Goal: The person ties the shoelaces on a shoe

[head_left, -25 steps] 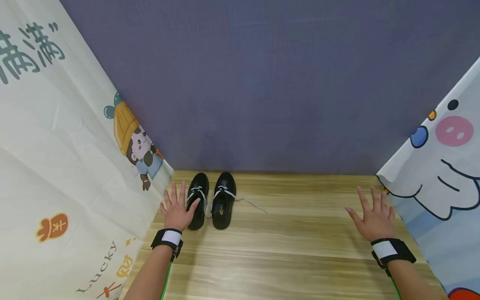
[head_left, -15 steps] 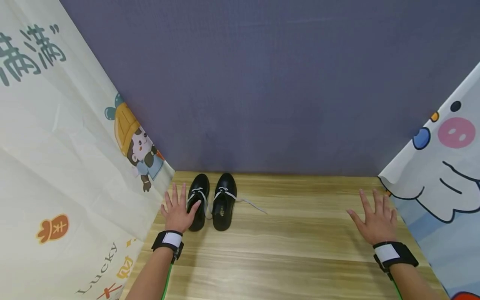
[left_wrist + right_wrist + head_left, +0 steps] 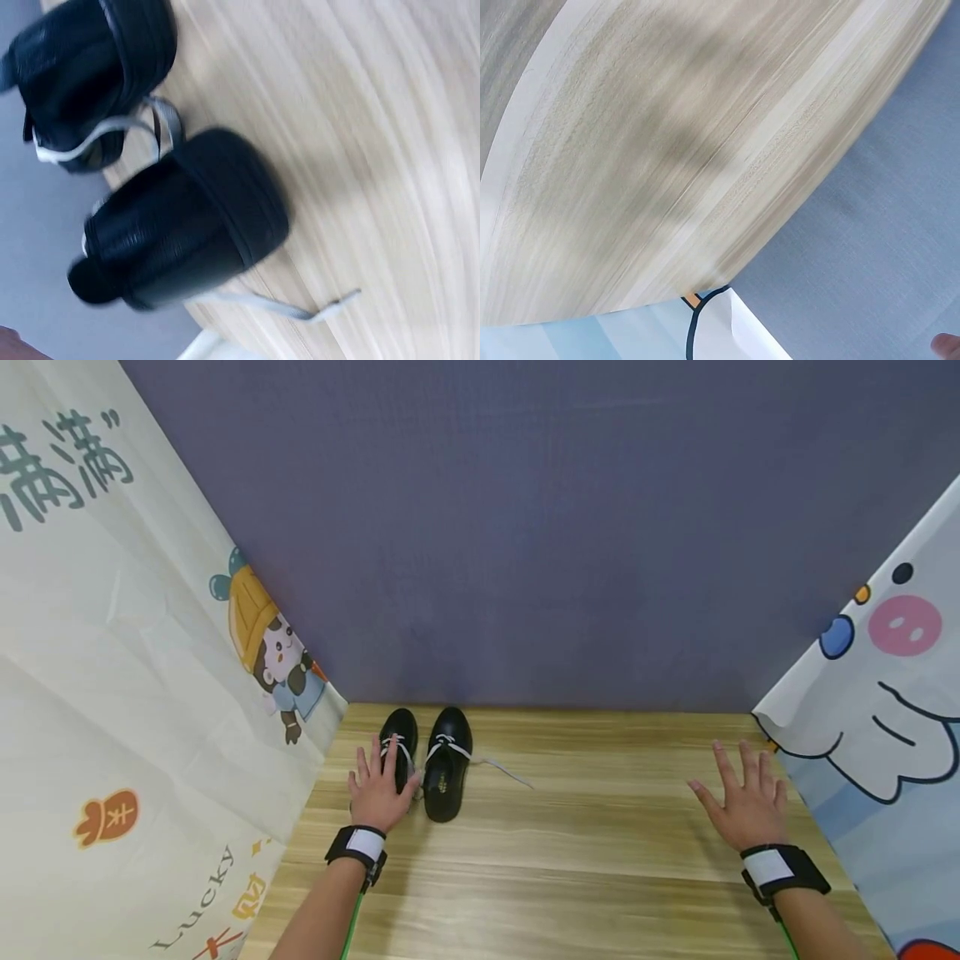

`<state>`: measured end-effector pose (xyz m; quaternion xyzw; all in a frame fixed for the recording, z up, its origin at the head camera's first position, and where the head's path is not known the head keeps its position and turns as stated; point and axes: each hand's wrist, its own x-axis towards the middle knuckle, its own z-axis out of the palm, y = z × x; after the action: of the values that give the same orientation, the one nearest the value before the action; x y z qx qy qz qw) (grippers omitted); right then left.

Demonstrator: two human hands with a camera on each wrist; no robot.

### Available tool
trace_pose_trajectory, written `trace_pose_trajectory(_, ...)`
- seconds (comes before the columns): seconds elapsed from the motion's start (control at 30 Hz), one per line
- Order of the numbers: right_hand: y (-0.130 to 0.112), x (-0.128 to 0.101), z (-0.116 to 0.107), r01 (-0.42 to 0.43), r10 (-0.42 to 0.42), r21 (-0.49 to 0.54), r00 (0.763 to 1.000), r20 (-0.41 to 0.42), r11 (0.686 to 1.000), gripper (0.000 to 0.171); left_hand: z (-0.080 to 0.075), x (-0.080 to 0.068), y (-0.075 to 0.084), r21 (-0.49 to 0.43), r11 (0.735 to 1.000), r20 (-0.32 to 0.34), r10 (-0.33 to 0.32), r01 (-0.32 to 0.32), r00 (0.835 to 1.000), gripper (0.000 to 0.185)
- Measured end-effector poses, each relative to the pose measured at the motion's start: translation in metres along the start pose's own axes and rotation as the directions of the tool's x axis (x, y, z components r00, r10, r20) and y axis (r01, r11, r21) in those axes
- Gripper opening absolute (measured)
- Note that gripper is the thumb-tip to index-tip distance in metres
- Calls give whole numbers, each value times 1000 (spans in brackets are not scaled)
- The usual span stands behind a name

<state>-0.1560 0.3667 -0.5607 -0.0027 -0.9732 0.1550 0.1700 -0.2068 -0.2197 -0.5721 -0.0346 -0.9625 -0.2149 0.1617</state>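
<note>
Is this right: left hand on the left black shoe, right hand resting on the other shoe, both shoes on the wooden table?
Not quite. The head view shows the right hand spread over the bare wooden table, far from the right black shoe. The left hand is on the left black shoe, and both shoes stand on the table.

The left hand [image 3: 381, 785] has slid away from the table's left edge and now lies over the heel half of the left shoe [image 3: 398, 743], fingers spread on its laces; before, only its thumb touched the shoe.
</note>
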Motion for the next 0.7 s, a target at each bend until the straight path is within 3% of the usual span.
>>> trace_pose_trajectory(0.37, -4, -5, -5, 17, -17, 3, 1000, -8, 1000, 80, 34, -8, 35, -47, 991, 40, 130, -128, 991, 74)
trace_pose_trajectory(0.7, -5, -14, -8, 29, -29, 2, 999, -35, 1000, 80, 59, -17, 54, -73, 997, 133, 48, -39, 990, 40)
